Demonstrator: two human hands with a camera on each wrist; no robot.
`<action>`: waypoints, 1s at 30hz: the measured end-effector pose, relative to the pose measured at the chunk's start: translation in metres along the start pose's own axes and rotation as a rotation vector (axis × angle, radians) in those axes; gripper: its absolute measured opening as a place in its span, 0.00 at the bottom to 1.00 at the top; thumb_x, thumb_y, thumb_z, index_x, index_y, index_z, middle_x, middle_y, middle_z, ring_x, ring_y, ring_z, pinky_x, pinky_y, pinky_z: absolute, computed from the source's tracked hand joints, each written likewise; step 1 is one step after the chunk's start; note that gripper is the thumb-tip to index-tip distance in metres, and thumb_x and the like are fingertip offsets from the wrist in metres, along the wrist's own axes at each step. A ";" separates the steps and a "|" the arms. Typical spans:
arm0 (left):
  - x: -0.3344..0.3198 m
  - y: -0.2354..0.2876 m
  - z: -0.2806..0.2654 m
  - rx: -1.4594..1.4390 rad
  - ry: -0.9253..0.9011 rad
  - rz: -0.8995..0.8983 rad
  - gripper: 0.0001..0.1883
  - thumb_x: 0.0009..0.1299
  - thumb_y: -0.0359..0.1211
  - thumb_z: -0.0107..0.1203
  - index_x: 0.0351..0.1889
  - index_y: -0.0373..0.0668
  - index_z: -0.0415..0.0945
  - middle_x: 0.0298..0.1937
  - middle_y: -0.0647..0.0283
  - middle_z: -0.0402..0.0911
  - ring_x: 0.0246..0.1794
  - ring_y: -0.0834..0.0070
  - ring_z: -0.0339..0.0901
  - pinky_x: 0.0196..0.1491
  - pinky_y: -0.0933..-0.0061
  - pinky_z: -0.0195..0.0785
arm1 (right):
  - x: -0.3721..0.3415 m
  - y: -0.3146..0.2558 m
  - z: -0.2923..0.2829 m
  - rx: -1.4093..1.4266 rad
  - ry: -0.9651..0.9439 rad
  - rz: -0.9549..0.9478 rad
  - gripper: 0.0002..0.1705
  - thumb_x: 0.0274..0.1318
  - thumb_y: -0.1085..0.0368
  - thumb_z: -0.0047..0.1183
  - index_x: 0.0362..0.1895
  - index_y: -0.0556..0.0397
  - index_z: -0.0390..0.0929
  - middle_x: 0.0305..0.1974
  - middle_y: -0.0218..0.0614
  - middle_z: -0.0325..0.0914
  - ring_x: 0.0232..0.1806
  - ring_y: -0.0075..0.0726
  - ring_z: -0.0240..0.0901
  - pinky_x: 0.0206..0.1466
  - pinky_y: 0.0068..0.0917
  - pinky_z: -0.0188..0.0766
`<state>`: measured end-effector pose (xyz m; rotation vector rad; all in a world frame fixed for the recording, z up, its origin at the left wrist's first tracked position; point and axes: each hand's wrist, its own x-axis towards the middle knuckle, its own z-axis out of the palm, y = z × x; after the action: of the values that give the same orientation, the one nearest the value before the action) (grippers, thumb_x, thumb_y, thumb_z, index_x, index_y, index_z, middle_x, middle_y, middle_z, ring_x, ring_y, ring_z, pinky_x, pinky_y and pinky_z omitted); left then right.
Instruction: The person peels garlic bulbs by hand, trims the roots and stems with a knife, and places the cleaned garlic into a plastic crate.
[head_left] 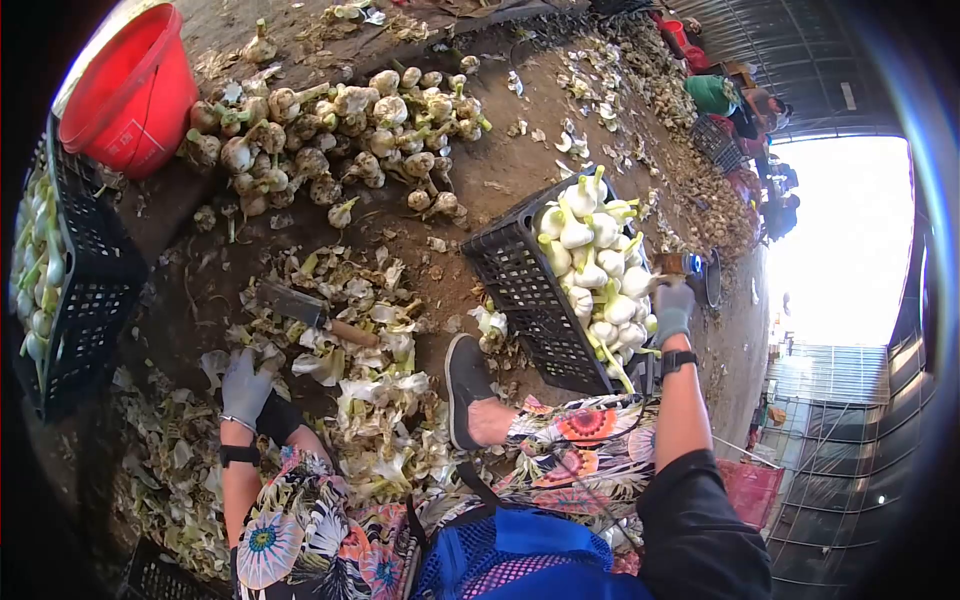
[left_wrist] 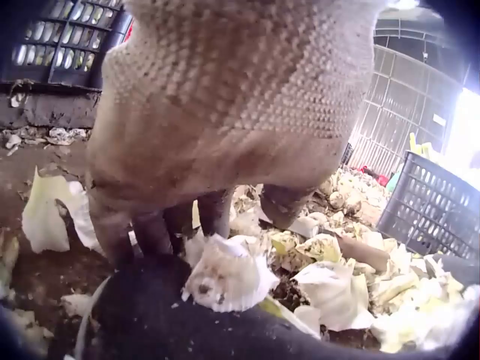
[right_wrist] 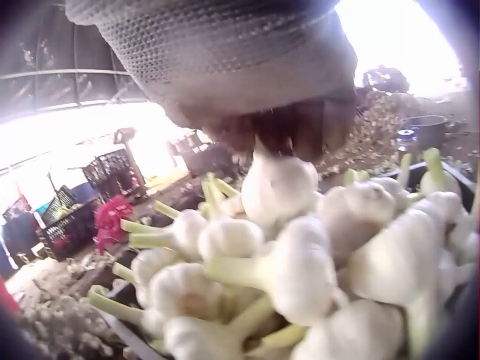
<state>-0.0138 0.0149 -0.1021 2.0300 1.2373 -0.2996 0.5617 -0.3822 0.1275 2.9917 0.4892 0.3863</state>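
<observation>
My gloved left hand (head_left: 246,390) reaches down beside my left shoe, fingers relaxed and pointing at the ground. In the left wrist view its fingertips are right at the dark shoe (left_wrist: 150,307), and a piece of garlic peel (left_wrist: 232,277) lies against the shoe. My gloved right hand (head_left: 673,308) is over the far right side of a black crate (head_left: 530,300) heaped with white trimmed garlic. In the right wrist view its fingers hold a garlic bulb (right_wrist: 277,187) from above, over other bulbs (right_wrist: 300,270) with green stems.
A cleaver (head_left: 295,305) with a wooden handle lies on scattered peels (head_left: 380,410). Beyond it is a pile of untrimmed garlic (head_left: 350,120). A red bucket (head_left: 135,100) and another full crate (head_left: 85,270) stand left. A blue-capped bottle (head_left: 680,263) stands beside a pot (head_left: 712,280).
</observation>
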 end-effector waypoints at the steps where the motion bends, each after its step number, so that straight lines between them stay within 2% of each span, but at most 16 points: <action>1: 0.001 0.000 0.005 0.005 0.005 -0.005 0.35 0.68 0.51 0.55 0.62 0.31 0.68 0.66 0.34 0.66 0.66 0.42 0.65 0.66 0.55 0.60 | 0.006 0.025 0.033 0.284 -0.157 0.115 0.17 0.42 0.62 0.53 0.37 0.58 0.81 0.35 0.54 0.82 0.40 0.61 0.78 0.50 0.45 0.73; 3: 0.000 -0.014 0.011 -0.023 0.172 0.007 0.31 0.65 0.46 0.57 0.61 0.35 0.69 0.64 0.37 0.69 0.63 0.43 0.67 0.62 0.52 0.63 | 0.020 0.025 0.022 -0.154 -0.079 0.064 0.19 0.42 0.60 0.55 0.39 0.57 0.81 0.37 0.53 0.82 0.42 0.58 0.79 0.52 0.44 0.73; 5: -0.014 0.019 -0.020 0.048 0.303 0.016 0.27 0.65 0.44 0.57 0.57 0.38 0.72 0.57 0.40 0.75 0.60 0.46 0.71 0.61 0.54 0.64 | 0.004 -0.045 -0.022 -0.062 0.201 0.009 0.16 0.45 0.65 0.55 0.40 0.56 0.82 0.37 0.49 0.83 0.40 0.48 0.79 0.50 0.38 0.74; 7: -0.010 0.017 -0.030 0.006 0.338 0.083 0.18 0.65 0.42 0.57 0.47 0.39 0.78 0.48 0.45 0.79 0.55 0.51 0.74 0.55 0.54 0.66 | -0.003 -0.102 -0.037 0.426 0.206 -0.245 0.12 0.49 0.73 0.52 0.39 0.55 0.82 0.33 0.44 0.83 0.36 0.41 0.77 0.47 0.32 0.74; 9: -0.015 0.028 -0.032 -0.107 0.486 0.024 0.16 0.67 0.44 0.58 0.37 0.40 0.80 0.36 0.50 0.82 0.42 0.53 0.77 0.44 0.57 0.68 | -0.027 -0.179 -0.045 0.717 -0.115 -0.340 0.13 0.50 0.77 0.49 0.39 0.56 0.82 0.29 0.38 0.81 0.28 0.37 0.74 0.40 0.30 0.73; 10: -0.019 0.048 -0.045 -0.295 0.377 -0.075 0.18 0.67 0.47 0.58 0.36 0.40 0.80 0.31 0.51 0.81 0.36 0.53 0.76 0.40 0.58 0.67 | -0.029 -0.201 -0.021 0.586 -0.181 -0.499 0.14 0.48 0.76 0.49 0.39 0.56 0.83 0.29 0.40 0.82 0.29 0.38 0.76 0.40 0.30 0.73; 12: -0.015 0.043 -0.040 -0.599 0.258 -0.164 0.22 0.69 0.52 0.57 0.35 0.40 0.79 0.25 0.52 0.78 0.28 0.53 0.74 0.34 0.60 0.66 | -0.046 -0.258 0.047 0.731 -0.229 -0.825 0.16 0.41 0.74 0.53 0.39 0.56 0.83 0.40 0.46 0.82 0.46 0.49 0.78 0.53 0.37 0.73; 13: -0.008 0.028 -0.021 -0.712 0.247 -0.157 0.25 0.69 0.55 0.55 0.34 0.40 0.79 0.23 0.52 0.77 0.25 0.53 0.73 0.31 0.61 0.66 | -0.072 -0.320 0.018 0.706 -0.372 -0.833 0.18 0.39 0.74 0.55 0.40 0.56 0.82 0.44 0.46 0.81 0.50 0.52 0.76 0.57 0.40 0.71; 15: -0.010 0.026 -0.022 -0.675 0.272 -0.135 0.29 0.69 0.58 0.54 0.36 0.38 0.79 0.30 0.49 0.80 0.32 0.50 0.76 0.36 0.58 0.68 | -0.101 -0.406 0.031 0.764 -0.310 -1.061 0.19 0.49 0.62 0.64 0.46 0.53 0.81 0.51 0.47 0.79 0.55 0.53 0.74 0.61 0.39 0.70; 18: -0.017 0.020 -0.028 -0.788 0.229 -0.173 0.30 0.68 0.59 0.54 0.44 0.38 0.79 0.38 0.47 0.82 0.41 0.48 0.79 0.42 0.58 0.70 | -0.120 -0.508 0.053 0.745 -0.505 -1.053 0.28 0.53 0.57 0.61 0.58 0.50 0.74 0.59 0.46 0.73 0.59 0.54 0.71 0.60 0.40 0.71; 21: -0.020 0.015 -0.038 -0.612 0.277 -0.166 0.30 0.68 0.58 0.54 0.50 0.38 0.78 0.44 0.47 0.83 0.48 0.49 0.79 0.47 0.59 0.71 | -0.128 -0.586 0.079 0.462 -0.454 -0.926 0.33 0.47 0.67 0.55 0.62 0.47 0.70 0.62 0.46 0.70 0.58 0.54 0.73 0.58 0.44 0.72; 23: -0.019 0.023 -0.054 -0.710 0.245 -0.147 0.18 0.71 0.42 0.56 0.46 0.34 0.78 0.39 0.54 0.84 0.40 0.66 0.81 0.46 0.69 0.70 | -0.128 -0.610 0.092 0.270 -0.565 -0.802 0.31 0.48 0.66 0.54 0.61 0.48 0.70 0.61 0.46 0.71 0.56 0.56 0.74 0.56 0.45 0.73; 25: -0.016 0.025 -0.065 -0.773 0.201 -0.156 0.18 0.72 0.41 0.55 0.48 0.33 0.78 0.40 0.55 0.83 0.42 0.69 0.80 0.47 0.69 0.69 | -0.132 -0.604 0.120 0.504 -0.550 -0.697 0.25 0.50 0.65 0.56 0.56 0.53 0.74 0.52 0.51 0.77 0.52 0.58 0.76 0.55 0.45 0.73; 27: -0.009 0.028 -0.071 -0.951 0.146 -0.117 0.32 0.70 0.55 0.55 0.56 0.33 0.75 0.50 0.49 0.82 0.52 0.59 0.80 0.53 0.63 0.70 | -0.159 -0.577 0.105 0.765 -0.633 -0.610 0.23 0.50 0.67 0.58 0.54 0.54 0.76 0.50 0.52 0.78 0.49 0.59 0.77 0.55 0.44 0.73; 28: -0.004 0.036 -0.077 -1.063 0.147 -0.085 0.25 0.73 0.42 0.54 0.60 0.33 0.71 0.52 0.55 0.80 0.49 0.73 0.77 0.51 0.70 0.70 | -0.180 -0.561 0.090 0.874 -0.679 -0.612 0.23 0.51 0.68 0.59 0.54 0.54 0.76 0.51 0.51 0.78 0.49 0.58 0.77 0.55 0.42 0.73; 30: 0.005 0.047 -0.078 -1.295 0.072 -0.112 0.27 0.73 0.44 0.54 0.63 0.34 0.68 0.54 0.56 0.78 0.50 0.74 0.76 0.52 0.71 0.69 | -0.228 -0.534 0.059 0.996 -0.745 -0.687 0.22 0.51 0.71 0.60 0.53 0.56 0.76 0.52 0.49 0.77 0.51 0.54 0.77 0.56 0.38 0.72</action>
<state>0.0150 0.0591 -0.0278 0.8480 1.1084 0.4483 0.2061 0.0464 -0.0485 3.0179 1.8935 -1.3030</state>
